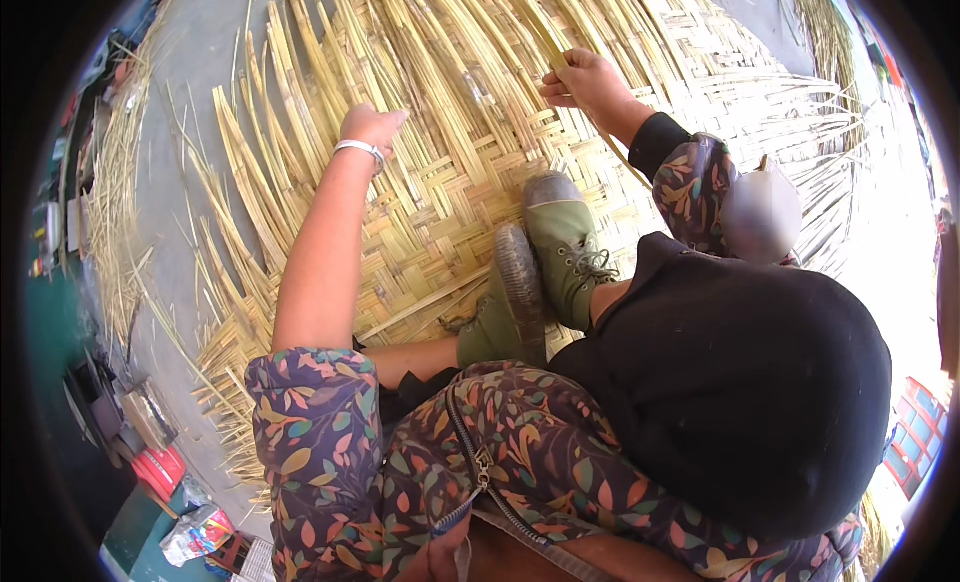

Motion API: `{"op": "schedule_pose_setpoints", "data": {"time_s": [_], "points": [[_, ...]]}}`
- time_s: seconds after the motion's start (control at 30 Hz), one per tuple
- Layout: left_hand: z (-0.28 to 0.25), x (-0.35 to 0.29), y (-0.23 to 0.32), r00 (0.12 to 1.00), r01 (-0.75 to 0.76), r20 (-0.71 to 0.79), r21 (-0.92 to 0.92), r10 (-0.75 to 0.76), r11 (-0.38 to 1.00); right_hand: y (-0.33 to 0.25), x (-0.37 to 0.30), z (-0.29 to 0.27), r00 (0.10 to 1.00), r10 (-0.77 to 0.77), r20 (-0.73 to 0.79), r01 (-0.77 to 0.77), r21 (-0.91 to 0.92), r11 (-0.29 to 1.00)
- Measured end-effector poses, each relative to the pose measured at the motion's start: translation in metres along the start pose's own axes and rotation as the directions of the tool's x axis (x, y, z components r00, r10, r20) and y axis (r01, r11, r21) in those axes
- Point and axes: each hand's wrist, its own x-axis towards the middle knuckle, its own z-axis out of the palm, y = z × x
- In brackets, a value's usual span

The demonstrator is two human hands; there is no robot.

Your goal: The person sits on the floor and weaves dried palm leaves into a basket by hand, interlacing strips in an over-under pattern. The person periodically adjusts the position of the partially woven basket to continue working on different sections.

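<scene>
A large woven mat (440, 222) of pale yellow split-cane strips lies beneath me, its weave bending away at the far side. My right hand (590, 85) is closed in a pinch on a long flat cane strip (540, 27), which runs up and away from the fingers. My left hand (372, 128), with a white band at its wrist, is closed low over the unwoven strips (300, 112) on the left. Its fingers curl under, so what they hold is hidden. My green lace-up shoes (565, 232) rest on the woven part between my arms.
Loose strip ends fan out past the mat's left and right edges onto the grey floor (180, 242). A pile of thin strips (120, 202) lies at far left. A red object (158, 472) and a plastic bag (197, 535) are at lower left; a red crate (915, 432) at right.
</scene>
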Motion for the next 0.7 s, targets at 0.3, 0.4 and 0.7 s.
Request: {"op": "schedule_pose_setpoints", "data": {"time_s": [0.3, 0.4, 0.7], "points": [[-0.019, -0.014, -0.021, 0.987, 0.052, 0.162, -0.278, -0.007, 0.959, 0.0, 0.0, 0.009, 0.996, -0.013, 0.085, 0.007, 0.071, 0.997], [-0.023, -0.009, -0.038, 0.982, 0.053, 0.185, -0.448, 0.034, 0.893, 0.002, -0.002, 0.002, 0.994, 0.054, 0.091, -0.057, 0.029, 0.998], [-0.016, -0.011, -0.046, 0.998, 0.021, 0.065, -0.481, 0.011, 0.876, 0.009, -0.004, 0.007, 0.995, 0.068, 0.067, -0.074, 0.095, 0.993]]}}
